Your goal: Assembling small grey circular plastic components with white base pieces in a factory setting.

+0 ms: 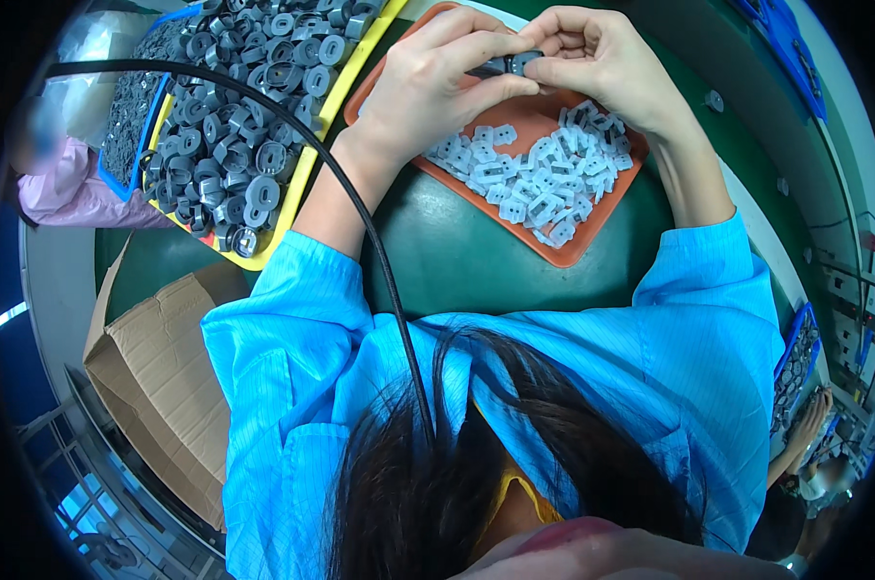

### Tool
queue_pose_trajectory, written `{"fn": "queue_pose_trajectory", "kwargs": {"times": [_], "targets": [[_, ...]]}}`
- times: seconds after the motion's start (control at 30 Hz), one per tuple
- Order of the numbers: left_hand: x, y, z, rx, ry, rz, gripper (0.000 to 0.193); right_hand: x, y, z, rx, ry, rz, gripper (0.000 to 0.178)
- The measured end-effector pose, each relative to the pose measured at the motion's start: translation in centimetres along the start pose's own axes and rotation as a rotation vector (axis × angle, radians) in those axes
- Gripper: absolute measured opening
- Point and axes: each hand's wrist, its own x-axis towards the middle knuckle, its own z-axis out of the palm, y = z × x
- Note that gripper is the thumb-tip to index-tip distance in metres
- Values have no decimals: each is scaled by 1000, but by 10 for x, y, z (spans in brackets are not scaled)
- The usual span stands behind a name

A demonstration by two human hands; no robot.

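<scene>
Above the far part of an orange tray (428, 166), my left hand (435, 75) and my right hand (600, 70) meet fingertip to fingertip. Between them they pinch a small dark grey plastic part (500, 66), and both hands are closed on it. The fingers cover much of the part, so its full shape cannot be made out. In the tray below lies a loose heap of small whitish translucent plastic pieces (544, 184) with holes. Left of my left forearm, a yellow-rimmed bin (307, 184) is filled with grey round plastic parts (239, 126).
The tray rests on a green tabletop (437, 261). A black cable (360, 208) arcs across my left forearm. At the left are an open cardboard box (167, 358), a blue bin (118, 184) of dark pieces and a person's pink sleeve (80, 193). Another person's hand (809, 420) shows far right.
</scene>
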Motion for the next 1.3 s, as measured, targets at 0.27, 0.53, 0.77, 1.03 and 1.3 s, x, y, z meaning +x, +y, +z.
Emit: {"fn": "queue_pose_trajectory", "kwargs": {"times": [0.27, 0.53, 0.77, 1.03, 1.3], "targets": [[1, 7, 14, 105, 197, 25, 40, 5, 29, -3, 393, 19, -56, 21], [2, 13, 16, -124, 193, -116, 42, 8, 33, -9, 739, -130, -13, 26], [-1, 6, 12, -351, 32, -577, 31, 49, 42, -40, 130, 166, 110, 12], [-3, -5, 10, -592, 52, -797, 18, 95, 103, -86, -1141, 625, -305, 24], [-3, -11, -1, -755, 30, -954, 18, 14, 13, -6, -578, -22, -42, 19]]}}
